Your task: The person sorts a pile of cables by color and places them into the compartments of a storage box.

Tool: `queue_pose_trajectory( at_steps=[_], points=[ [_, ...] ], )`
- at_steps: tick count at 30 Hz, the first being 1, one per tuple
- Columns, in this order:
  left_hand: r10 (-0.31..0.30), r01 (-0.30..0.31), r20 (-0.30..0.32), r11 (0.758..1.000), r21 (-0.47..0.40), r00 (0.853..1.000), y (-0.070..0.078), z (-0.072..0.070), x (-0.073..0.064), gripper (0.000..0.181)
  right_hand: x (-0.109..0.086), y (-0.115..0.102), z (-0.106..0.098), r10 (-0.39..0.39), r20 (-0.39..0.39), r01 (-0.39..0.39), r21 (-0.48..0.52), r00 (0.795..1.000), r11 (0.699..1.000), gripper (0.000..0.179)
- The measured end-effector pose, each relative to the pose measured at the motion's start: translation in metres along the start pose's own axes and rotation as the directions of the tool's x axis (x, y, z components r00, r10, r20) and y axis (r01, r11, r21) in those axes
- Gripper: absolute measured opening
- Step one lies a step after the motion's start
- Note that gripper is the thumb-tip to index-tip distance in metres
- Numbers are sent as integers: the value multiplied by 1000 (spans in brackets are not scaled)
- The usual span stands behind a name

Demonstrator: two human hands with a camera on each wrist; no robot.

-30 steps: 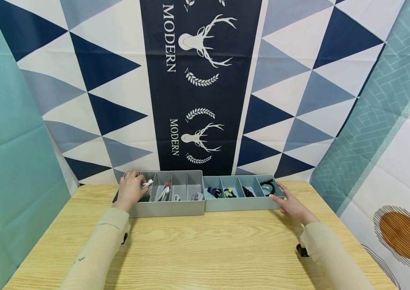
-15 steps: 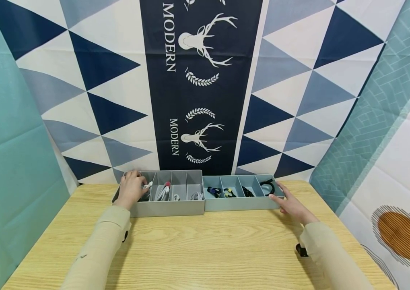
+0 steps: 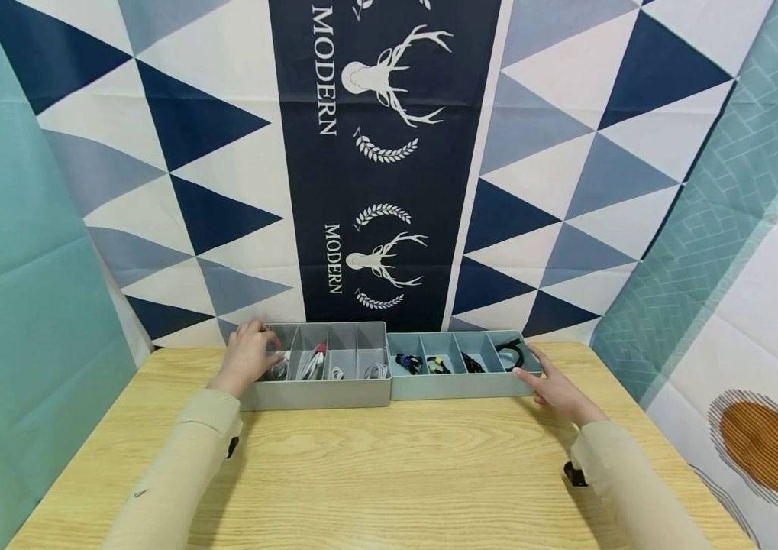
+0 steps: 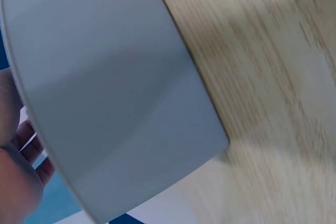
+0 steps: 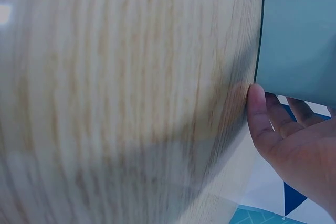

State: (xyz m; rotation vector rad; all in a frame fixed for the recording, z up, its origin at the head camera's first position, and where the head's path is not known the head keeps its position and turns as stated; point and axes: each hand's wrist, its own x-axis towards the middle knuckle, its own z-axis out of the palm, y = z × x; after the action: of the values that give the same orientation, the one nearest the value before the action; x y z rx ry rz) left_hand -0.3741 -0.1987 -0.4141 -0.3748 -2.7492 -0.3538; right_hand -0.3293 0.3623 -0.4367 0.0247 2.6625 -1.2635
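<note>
My left hand (image 3: 247,356) is over the left end of a grey divided box (image 3: 320,395), its fingers relaxed above the leftmost compartments. A white cable (image 3: 280,369) lies in the compartment beside its fingertips. In the left wrist view, that hand (image 4: 18,166) shows partly behind the box wall (image 4: 115,93). At the right end of a light blue divided box (image 3: 460,387), my right hand (image 3: 556,388) rests with thumb at the front corner and fingers along the end. The right wrist view has the thumb (image 5: 256,106) touching the box's corner, with the other fingers loosely extended.
Other grey compartments hold a white cable with a red part (image 3: 313,362) and coiled white cables (image 3: 376,371). The blue box has several dark cables, one a black coil (image 3: 511,354). Both boxes stand end to end at the back of the wooden table (image 3: 389,473), before a patterned cloth.
The white connector that stuck up by my left fingers has dropped into the compartment. My left hand has loosened and shifted slightly left. The right hand stays in place.
</note>
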Motion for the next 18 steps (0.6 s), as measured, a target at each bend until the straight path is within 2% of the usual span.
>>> queue_pose_trajectory(
  at_steps=[7, 18],
  points=[
    [39, -40, -49, 999, -24, 998, 7, -11, 1, 21, 3, 0, -1, -2, -5, 1, -28, 1000, 1000, 90],
    [37, -41, -57, 997, -73, 998, 24, -28, 0, 23, 4, 6, -1, 13, 0, -13, -27, 1000, 1000, 93]
  ],
)
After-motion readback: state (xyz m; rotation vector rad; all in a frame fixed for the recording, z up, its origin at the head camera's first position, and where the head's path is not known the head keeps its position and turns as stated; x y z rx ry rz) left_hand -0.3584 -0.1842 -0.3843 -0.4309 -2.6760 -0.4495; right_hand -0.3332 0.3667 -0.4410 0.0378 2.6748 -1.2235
